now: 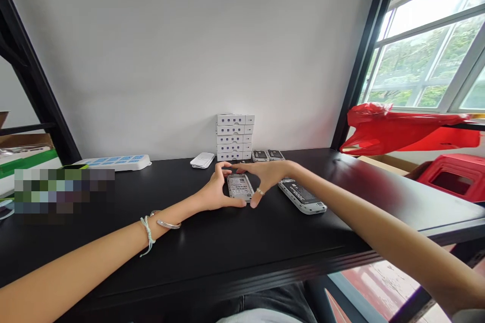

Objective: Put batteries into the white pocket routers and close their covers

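Note:
A small flat electronic device [241, 187] with its back off lies on the desk between my hands, its printed label and pale frame facing up. My left hand [215, 189] curves round its left side, thumb along the near edge and fingers at the far edge. From the right, my right hand [268, 177] arches over it, fingers at the far edge and thumb side by the near right corner. Just right of it lies a larger white-framed device [302, 196] with a black battery showing. Behind are two similar open devices [260, 156] with black batteries.
White boxes [234, 137] stand stacked against the wall, beside a small pile of white covers [202, 160]. A white and blue power strip [117, 162] lies at back left. Red plastic bags [401, 128] and a red bin [452, 176] sit beyond the black desk's [212, 257] right side.

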{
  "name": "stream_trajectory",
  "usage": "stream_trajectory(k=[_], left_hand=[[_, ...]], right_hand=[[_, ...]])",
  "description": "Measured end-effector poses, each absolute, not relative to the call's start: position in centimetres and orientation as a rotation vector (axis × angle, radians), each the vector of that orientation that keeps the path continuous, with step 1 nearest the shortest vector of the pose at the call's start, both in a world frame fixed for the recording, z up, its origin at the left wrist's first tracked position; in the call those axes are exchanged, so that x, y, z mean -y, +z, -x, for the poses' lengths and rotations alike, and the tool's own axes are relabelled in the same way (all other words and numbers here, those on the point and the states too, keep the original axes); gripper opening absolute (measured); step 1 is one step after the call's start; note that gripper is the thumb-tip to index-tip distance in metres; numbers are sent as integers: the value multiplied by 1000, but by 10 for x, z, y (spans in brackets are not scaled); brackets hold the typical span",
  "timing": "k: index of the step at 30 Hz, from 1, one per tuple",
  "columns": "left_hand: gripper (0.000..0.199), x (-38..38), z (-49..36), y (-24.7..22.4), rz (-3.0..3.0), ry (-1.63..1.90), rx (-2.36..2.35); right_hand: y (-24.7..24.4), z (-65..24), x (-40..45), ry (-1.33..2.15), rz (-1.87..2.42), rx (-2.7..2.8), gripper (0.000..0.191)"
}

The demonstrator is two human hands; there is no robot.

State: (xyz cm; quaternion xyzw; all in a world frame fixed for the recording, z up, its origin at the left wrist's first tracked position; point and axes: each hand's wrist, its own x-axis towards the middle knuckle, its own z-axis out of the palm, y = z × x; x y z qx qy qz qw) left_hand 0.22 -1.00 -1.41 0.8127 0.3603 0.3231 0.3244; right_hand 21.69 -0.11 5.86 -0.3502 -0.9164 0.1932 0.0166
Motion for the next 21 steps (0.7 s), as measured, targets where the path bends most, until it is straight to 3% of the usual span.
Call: stream_trajectory(k=[5,10,14,18,21], left_hand=[[99,9,-2,-13,-2131,922,-948],[59,13,-4,-7,-1959,1138,-1086],[46,12,-5,-4,-1915,1231,-1153],[42,11,-5,-5,-1901,1249,-1161],[38,11,-5,-6,-1895,1253,-1166]], right_hand=[[51,-209,-7,519,1082,2778,100],[57,-205,-61,394,1225,2672,89],[54,-195,-86,430,1325,2709,84],[52,-185,-69,418,1366,2764,75],[59,-195,-34,341,1324,2733,85]])
